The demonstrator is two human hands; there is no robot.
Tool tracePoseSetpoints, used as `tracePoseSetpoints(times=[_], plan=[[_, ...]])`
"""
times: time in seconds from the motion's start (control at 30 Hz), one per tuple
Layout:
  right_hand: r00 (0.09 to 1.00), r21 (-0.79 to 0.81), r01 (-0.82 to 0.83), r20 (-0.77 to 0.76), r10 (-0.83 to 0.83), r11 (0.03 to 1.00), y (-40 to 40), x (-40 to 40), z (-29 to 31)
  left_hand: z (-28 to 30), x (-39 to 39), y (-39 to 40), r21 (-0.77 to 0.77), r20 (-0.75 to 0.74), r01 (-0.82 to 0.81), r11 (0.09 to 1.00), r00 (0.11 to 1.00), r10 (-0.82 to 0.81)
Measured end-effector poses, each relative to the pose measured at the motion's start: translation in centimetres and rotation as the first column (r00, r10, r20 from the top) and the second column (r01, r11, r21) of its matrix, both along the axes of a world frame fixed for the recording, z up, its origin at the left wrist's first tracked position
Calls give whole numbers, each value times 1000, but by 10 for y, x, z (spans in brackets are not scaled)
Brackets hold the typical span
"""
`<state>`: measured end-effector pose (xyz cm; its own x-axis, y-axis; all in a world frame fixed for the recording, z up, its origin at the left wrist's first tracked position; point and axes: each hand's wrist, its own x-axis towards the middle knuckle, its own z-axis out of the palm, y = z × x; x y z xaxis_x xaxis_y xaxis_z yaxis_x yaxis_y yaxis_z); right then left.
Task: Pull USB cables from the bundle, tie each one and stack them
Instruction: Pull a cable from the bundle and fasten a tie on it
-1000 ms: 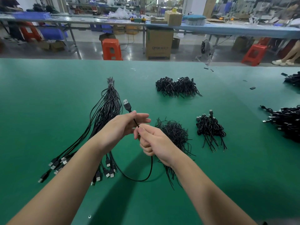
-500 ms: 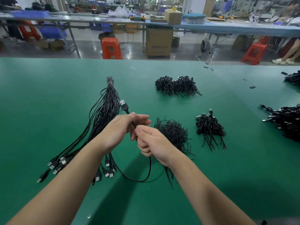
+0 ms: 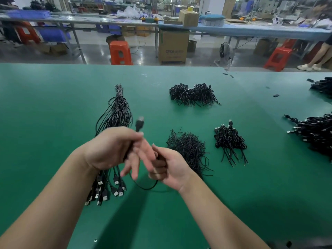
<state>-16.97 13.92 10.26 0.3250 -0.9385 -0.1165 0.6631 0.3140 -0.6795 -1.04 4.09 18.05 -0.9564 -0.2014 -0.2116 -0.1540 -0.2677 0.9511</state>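
step: coiling one USB cable [image 3: 139, 124] before tying, judging by the hold; both hands up over the worktop [image 3: 53, 114], motion-blurred
left hand [image 3: 111, 148]: thumb and curled forefinger hold the cable just under the plug; plug sticks up past the knuckles; other fingers [image 3: 133, 166] spread downward, look like the former for the wrap
right hand [image 3: 170, 168]: curled around the cord further along; exact finger contact hidden
slack: a loop [image 3: 146, 187] hangs below both hands, near or touching the worktop, can't tell which
how to do it well: keep the plug end pinned in the left, feed cord with the right under light tension, keep turns same size and side by side; leave a tail for the tie
risk: loose loop could snag the plug ends [image 3: 107, 191] of the bundle [image 3: 117, 108] lying right under the left wrist; lift clear before wrapping
bundle: on the worktop left of centre, banded at the far end, fanned out toward the person
finished stack: likely the small pile [image 3: 230, 139] right of the hands, plugs showing; judgement only
other piles: tangled black heap [image 3: 188, 148] just beside the right hand, another [image 3: 194, 94] further back, more [image 3: 316, 132] at the right edge
worktop: green mat, a few small black bits near the far edge
room: workshop; long benches, orange stools [image 3: 121, 53], cardboard box [image 3: 173, 45], floor fan [image 3: 225, 51]; seated person's legs far right
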Motion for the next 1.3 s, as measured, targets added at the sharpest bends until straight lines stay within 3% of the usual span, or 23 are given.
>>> tracePoseSetpoints(times=[0.07,0.17,0.27,0.43,0.5,0.57,0.67,0.77,0.83,0.9,0.97,1.0,1.07,1.13,1.2,1.3], plan=[[997,28,37,-71,-35,999,-1,-8,3,-9,4,0,-145,233,77,986,971,-42],[987,15,88,-134,-85,996,-2,-17,7,-23,3,6,-327,434,39,944,894,113],[976,-7,117,-183,-116,993,-2,-13,9,-34,-6,15,-425,410,-108,899,863,297],[961,-51,157,-224,-164,986,-1,-7,9,-45,-9,14,-518,314,-121,847,894,320],[954,-81,159,-243,-174,984,1,-6,8,-49,-10,11,-512,222,-214,832,903,369],[961,-90,154,-216,-170,984,2,-2,5,-53,-15,11,-372,51,-432,822,874,483],[975,-78,112,-184,-125,991,3,8,-4,-51,-28,9,104,-193,-696,711,687,701],[981,-40,75,-175,-81,996,5,21,-19,-37,-34,0,392,-209,-747,536,495,843],[991,18,95,-97,-93,995,5,22,-25,-27,-28,-3,452,-191,-696,558,536,823],[993,73,114,-13,-113,991,2,16,-25,-23,-16,-2,322,-212,-560,764,744,634],[995,77,104,-16,-103,992,-1,9,-23,-21,-2,0,-40,-120,-294,955,950,288],[995,69,94,-52,-91,993,-2,7,-22,-20,4,0,-222,-12,-123,967,992,123],[989,75,90,-125,-80,993,-3,3,-19,-17,9,1,-454,231,136,880,972,-31],[987,72,96,-138,-86,993,-4,0,-18,-15,6,4,-573,429,250,781,903,26],[984,41,99,-154,-92,994,-5,-2,-17,-19,3,8,-638,517,267,723,844,145],[975,16,119,-191,-114,993,-5,-1,-17,-32,-4,13,-702,484,143,697,815,320]])
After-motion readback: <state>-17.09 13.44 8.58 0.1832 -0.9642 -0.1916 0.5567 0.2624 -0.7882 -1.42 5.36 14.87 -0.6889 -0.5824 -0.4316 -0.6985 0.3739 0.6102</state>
